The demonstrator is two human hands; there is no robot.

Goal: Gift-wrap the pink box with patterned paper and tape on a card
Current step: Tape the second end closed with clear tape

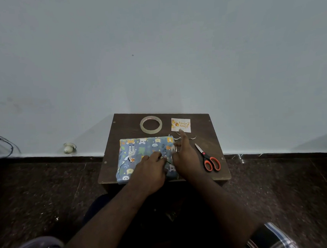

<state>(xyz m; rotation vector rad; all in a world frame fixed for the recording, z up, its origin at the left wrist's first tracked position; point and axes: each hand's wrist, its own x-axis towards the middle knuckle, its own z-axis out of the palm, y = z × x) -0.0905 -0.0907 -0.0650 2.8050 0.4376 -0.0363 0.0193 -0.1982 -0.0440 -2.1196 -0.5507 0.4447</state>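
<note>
Both hands are laid on the wrapped box (pixel 141 153), which is covered in blue animal-patterned paper and set on the left half of a small dark wooden table (pixel 212 140). By the left hand (pixel 151 170), fingers curled, the paper on top is pressed; whether anything is pinched cannot be told. The right hand (pixel 183 153) is held against the box's right end with fingers extended. Behind the box a tape roll (pixel 151 124) and a card (pixel 180 124) are seen; orange-handled scissors (pixel 208 157) are laid at the right.

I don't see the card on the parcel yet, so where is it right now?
In the head view, the small white greeting card with gold lettering lies at the far right of the dark wooden table, right of the clear tape roll and beyond the orange-handled scissors.
</note>
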